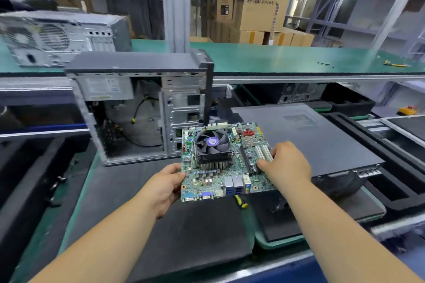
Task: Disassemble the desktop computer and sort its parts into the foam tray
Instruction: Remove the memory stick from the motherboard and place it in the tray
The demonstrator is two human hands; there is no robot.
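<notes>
A green motherboard [213,181] with a black fan and heatsink [212,147] is held in the air above the dark work mat [184,232]. My left hand [164,187] grips its near left edge. My right hand [286,161] grips its right side by the white slots, fingers curled over the board. Behind it stands the opened desktop case [138,108], side off, with cables and the power supply [105,87] still inside. The case's grey side panel [305,135] lies flat to the right. A black foam tray [391,181] sits at the far right.
A yellow-and-black screwdriver [240,202] lies on the mat under the board's near edge. A second computer case [57,37] stands on the green upper shelf [276,57], with small screws and a yellow tool [395,65] further right. More black foam [27,179] lies at left.
</notes>
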